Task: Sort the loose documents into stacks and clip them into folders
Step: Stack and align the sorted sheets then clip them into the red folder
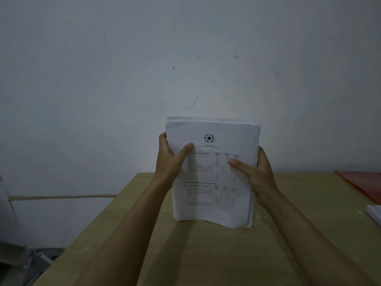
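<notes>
We've got the doc stack (212, 172) upright at frame centre, long axis vertical, printed side toward us, bottom edge apparently touching or just above the wooden table (206, 254). Our left hand (171, 159) grips its left edge, thumb across the front; right hand (253, 172) grips the right edge likewise, so both hands are equally near. Top edges aren't flush, so next move prob. taps it down to square up. Red folder (362, 182) sits at right edge w/ more white sheets (374, 213) below it.
</notes>
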